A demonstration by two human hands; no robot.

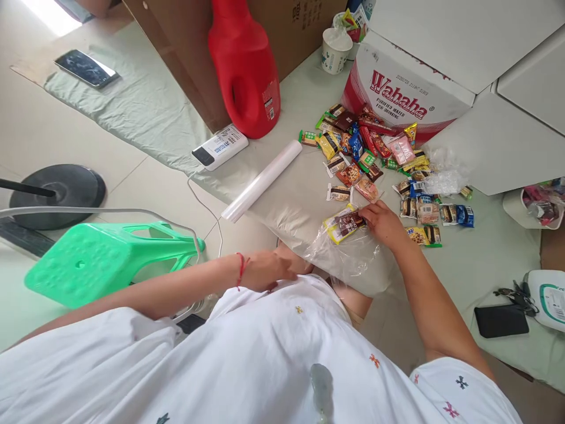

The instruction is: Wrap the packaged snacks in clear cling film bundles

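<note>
My right hand (385, 226) is at the table's front edge, its fingers closed on the right end of a brown and yellow cocoa snack packet (346, 226). Under and around that packet lies a crumpled sheet of clear plastic film (359, 254). My left hand (267, 270), a red string at its wrist, rests low over my lap against the white shirt, fingers loosely stretched and nothing seen in them. Beyond the right hand spreads a pile of small wrapped snacks (353, 147). A roll of clear film (262, 181) lies left of the pile.
A Wahaha carton (397, 88) stands behind the snacks, near bubble wrap (445, 171). A red jug (249, 70), white power bank (220, 147) and paper cup (336, 52) are farther back. At left is a green stool (88, 262); at right, a black wallet (501, 321) and keys (518, 297).
</note>
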